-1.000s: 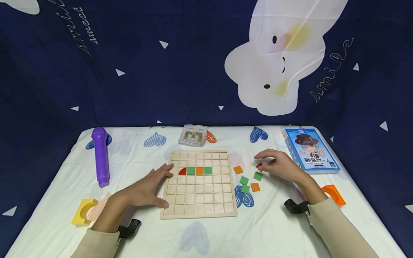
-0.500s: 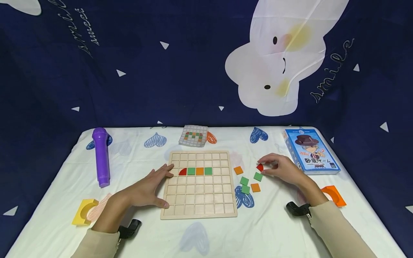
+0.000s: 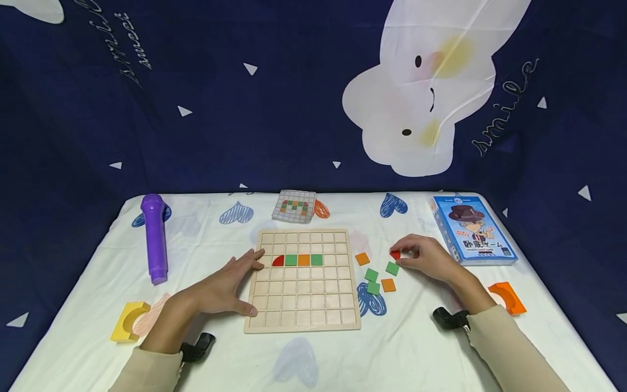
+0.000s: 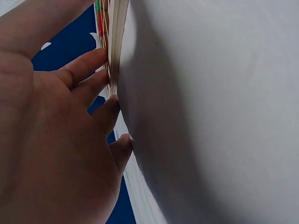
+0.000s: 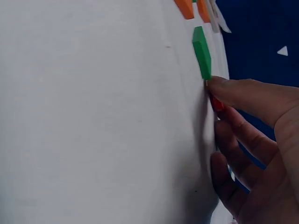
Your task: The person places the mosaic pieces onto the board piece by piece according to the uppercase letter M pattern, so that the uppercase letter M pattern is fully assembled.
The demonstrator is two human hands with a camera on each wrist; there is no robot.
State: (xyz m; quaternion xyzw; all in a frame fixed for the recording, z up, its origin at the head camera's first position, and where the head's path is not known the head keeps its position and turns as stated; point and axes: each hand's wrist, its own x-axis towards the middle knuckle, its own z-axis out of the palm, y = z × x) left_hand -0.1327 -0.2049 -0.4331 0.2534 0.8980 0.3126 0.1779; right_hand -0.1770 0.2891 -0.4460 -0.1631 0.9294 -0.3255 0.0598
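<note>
A wooden grid board (image 3: 302, 294) lies mid-table with a red quarter-round, green, orange and green tile in one row (image 3: 296, 260). My left hand (image 3: 230, 283) lies flat with straight fingers against the board's left edge (image 4: 113, 70). My right hand (image 3: 422, 257) pinches a small red piece (image 3: 394, 254) on the cloth to the right of the board; the red piece (image 5: 216, 103) shows between thumb and fingers in the right wrist view. Loose green tiles (image 3: 370, 275) and orange tiles (image 3: 362, 258) lie beside it; a green tile (image 5: 202, 52) sits just ahead of my thumb.
A purple cylinder (image 3: 154, 238) lies at the left, a yellow arch block (image 3: 128, 321) near the front left. An orange arch block (image 3: 507, 297) and a blue game box (image 3: 471, 230) are at the right. A pattern card (image 3: 294, 206) sits behind the board.
My right hand has lowered onto the red piece and closed its thumb and fingers on it. The left hand and board have not moved.
</note>
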